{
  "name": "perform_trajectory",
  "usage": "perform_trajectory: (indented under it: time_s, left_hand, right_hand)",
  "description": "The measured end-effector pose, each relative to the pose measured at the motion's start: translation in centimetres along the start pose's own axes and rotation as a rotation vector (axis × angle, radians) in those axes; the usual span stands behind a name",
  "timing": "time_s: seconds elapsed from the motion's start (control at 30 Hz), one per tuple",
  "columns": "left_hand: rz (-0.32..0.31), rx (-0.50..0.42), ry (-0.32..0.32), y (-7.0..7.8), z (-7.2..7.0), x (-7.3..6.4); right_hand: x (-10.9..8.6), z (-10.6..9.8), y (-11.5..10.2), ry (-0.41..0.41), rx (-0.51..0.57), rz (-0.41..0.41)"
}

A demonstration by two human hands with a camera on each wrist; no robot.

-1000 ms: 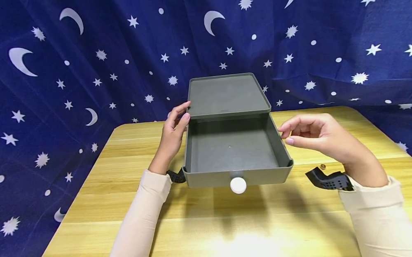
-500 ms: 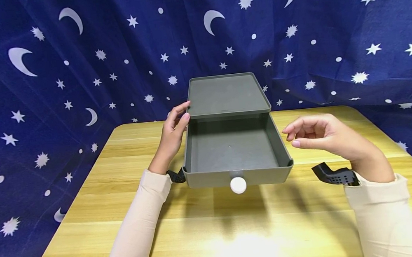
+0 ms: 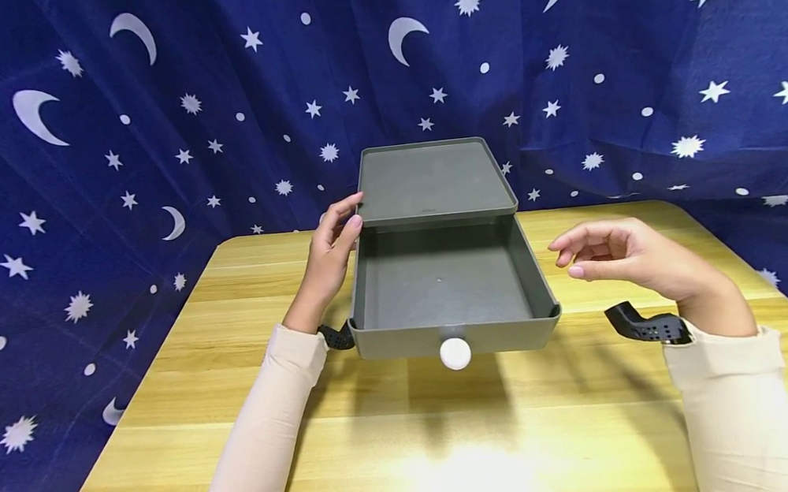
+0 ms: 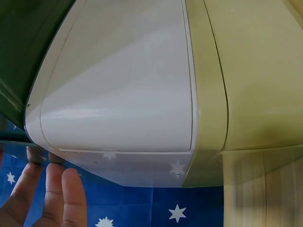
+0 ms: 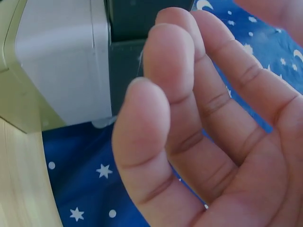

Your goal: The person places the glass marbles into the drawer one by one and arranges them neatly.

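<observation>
A grey storage unit with a rimmed flat top [image 3: 435,179] stands on the table, its grey drawer [image 3: 396,344] pulled out toward me. Nothing lies in the drawer, and a round white knob [image 3: 455,353] sits on its front. My left hand [image 3: 330,252] touches the unit's left side near the top, fingers nearly straight. In the left wrist view those fingers [image 4: 73,196] reach along the white and beige side wall [image 4: 118,109]. Right of the drawer, apart from it, my right hand [image 3: 626,251] hovers with loosely bent fingers [image 5: 142,127], holding nothing.
The wooden table [image 3: 198,360] extends to both sides of the unit. Behind it hangs a blue cloth [image 3: 446,51] with white moons and stars. Black camera mounts [image 3: 647,330] project from the cuffs, one beside the drawer's left front corner.
My right hand has drawn away from the drawer's right wall, moving right. A small brown thing on the table near that wrist is now out of sight. The left hand stays put.
</observation>
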State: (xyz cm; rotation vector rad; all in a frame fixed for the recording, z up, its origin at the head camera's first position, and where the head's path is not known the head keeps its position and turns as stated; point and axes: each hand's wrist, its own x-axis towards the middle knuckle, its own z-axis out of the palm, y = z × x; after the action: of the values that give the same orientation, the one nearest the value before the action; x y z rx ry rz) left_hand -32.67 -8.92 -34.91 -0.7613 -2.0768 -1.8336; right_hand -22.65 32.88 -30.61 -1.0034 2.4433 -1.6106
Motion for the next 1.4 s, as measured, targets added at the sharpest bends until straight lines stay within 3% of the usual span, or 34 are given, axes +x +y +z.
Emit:
perform_trajectory:
  time_s: [0.27, 0.93, 1.1, 1.4]
  left_hand:
    - [0.002, 0.004, 0.004, -0.1, 0.0, 0.0]
    - [0.005, 0.0, 0.0, -0.1, 0.0, 0.1]
    - [0.002, 0.003, -0.001, 0.0, 0.0, 0.1]
    - [0.004, 0.001, 0.006, -0.1, 0.0, 0.1]
  right_hand:
    - [-0.6, -0.9, 1.2, 0.046, 0.038, 0.042]
    - [-1.6, -2.5, 3.4, 0.117, 0.197, 0.014]
    - [-1.8, -3.0, 3.9, 0.11, 0.217, 0.006]
    - [-2.6, -3.5, 5.2, 0.151, 0.198, 0.061]
